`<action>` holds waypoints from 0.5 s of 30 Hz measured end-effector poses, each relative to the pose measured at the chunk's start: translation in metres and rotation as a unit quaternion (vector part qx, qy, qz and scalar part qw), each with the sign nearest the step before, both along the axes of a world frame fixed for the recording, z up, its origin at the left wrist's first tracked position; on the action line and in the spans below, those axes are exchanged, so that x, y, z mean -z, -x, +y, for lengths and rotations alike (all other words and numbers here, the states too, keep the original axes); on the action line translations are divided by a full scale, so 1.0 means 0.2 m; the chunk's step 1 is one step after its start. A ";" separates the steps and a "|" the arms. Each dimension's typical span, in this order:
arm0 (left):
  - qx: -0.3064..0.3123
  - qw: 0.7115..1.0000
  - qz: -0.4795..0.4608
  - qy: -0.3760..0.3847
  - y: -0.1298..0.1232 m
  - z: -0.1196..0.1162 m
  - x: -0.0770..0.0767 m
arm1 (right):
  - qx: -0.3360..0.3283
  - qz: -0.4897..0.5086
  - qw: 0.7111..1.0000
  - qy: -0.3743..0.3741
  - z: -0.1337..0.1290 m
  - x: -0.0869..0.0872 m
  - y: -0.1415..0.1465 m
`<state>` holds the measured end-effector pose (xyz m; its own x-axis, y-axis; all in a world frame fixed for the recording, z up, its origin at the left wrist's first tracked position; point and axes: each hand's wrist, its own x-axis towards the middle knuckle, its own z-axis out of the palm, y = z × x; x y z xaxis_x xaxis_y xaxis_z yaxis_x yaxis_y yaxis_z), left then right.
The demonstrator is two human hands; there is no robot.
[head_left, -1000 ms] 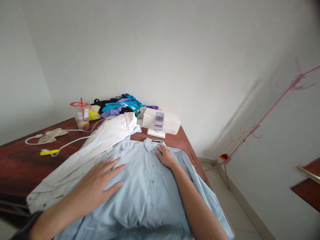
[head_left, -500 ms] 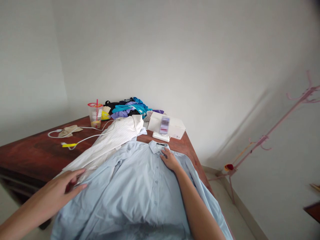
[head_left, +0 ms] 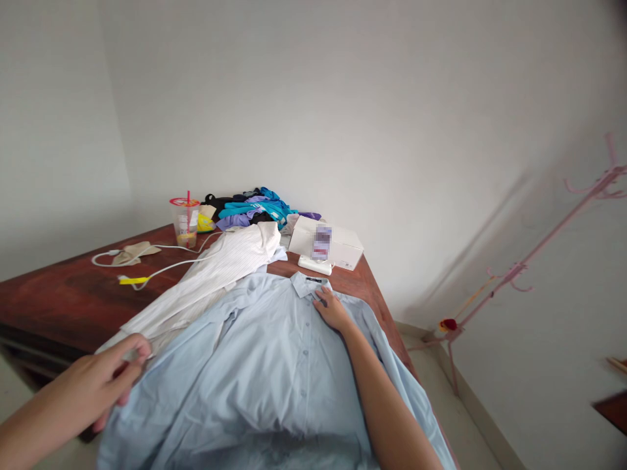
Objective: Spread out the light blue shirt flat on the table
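Note:
A light blue button-up shirt (head_left: 259, 365) lies front up, its collar pointing away from me. My right hand (head_left: 334, 309) rests on it just below the collar, fingers stretched out and holding nothing. At the shirt's left edge my left hand (head_left: 115, 372) is closed, its fingers curled in toward the thumb. Whatever these fingers may hold is hidden. Partly under the blue shirt, on its left, is a white striped garment (head_left: 210, 277), close to my left hand.
The wooden table (head_left: 53, 287) bears a drink cup (head_left: 186, 225), a white cable (head_left: 171, 266), a heap of clothes (head_left: 255, 209), a white box (head_left: 345, 245) and a small white device (head_left: 314, 264). A pink coat rack (head_left: 548, 228) stands at the right wall.
My left hand has drawn back a little toward the left, and its spread fingers have curled in. The right hand stays below the collar. The view has shifted slightly.

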<state>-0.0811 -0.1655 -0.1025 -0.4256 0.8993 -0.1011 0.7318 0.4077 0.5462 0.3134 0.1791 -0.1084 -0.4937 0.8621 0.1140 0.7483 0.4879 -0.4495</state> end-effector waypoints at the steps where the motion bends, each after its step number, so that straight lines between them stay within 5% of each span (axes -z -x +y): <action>1: 0.011 0.999 -0.035 0.016 -0.02 0.00 -0.01 | 0.001 0.000 1.000 -0.001 0.00 0.00 0.00; 7: 0.014 0.994 -0.104 0.030 -0.09 0.02 -0.03 | 0.002 0.004 1.000 0.002 0.00 0.00 0.00; 15: 0.022 0.998 -0.038 0.055 -0.10 0.02 -0.02 | -0.004 0.016 1.000 -0.004 0.02 0.03 0.00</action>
